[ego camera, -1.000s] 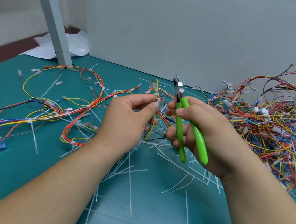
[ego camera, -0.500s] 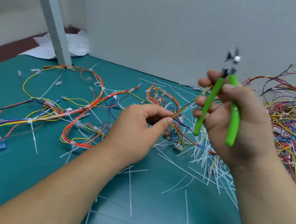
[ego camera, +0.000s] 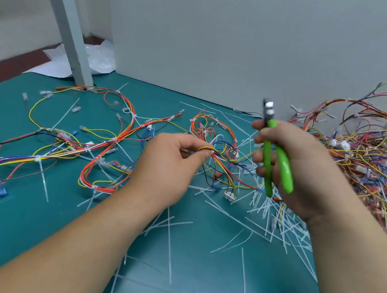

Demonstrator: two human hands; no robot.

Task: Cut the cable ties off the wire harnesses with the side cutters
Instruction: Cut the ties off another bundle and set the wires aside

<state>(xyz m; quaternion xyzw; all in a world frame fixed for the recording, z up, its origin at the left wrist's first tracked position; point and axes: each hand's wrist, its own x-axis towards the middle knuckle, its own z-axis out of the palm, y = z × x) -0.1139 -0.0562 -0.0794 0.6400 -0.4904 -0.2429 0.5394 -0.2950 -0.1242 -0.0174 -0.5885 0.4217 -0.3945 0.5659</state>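
My left hand [ego camera: 171, 168] pinches a small bundle of yellow, red and blue wires, the wire harness [ego camera: 220, 158], just above the green mat at the centre. To its right my right hand [ego camera: 297, 167] grips the green-handled side cutters [ego camera: 270, 154] upright, jaws pointing up and away from the wires. The cutter jaws are blurred, so I cannot tell whether they are apart. A white connector [ego camera: 229, 195] hangs from the held harness.
A big tangle of harnesses [ego camera: 372, 160] fills the right side. More harnesses [ego camera: 87, 144] lie spread at the left. Several cut white ties [ego camera: 273, 216] litter the mat in front. A grey post [ego camera: 66, 25] and a grey wall panel [ego camera: 222, 42] stand behind.
My right hand lifted the cutters up and right, away from the harness, then came down a little. My left hand lowered the wires towards the mat and holds them there.
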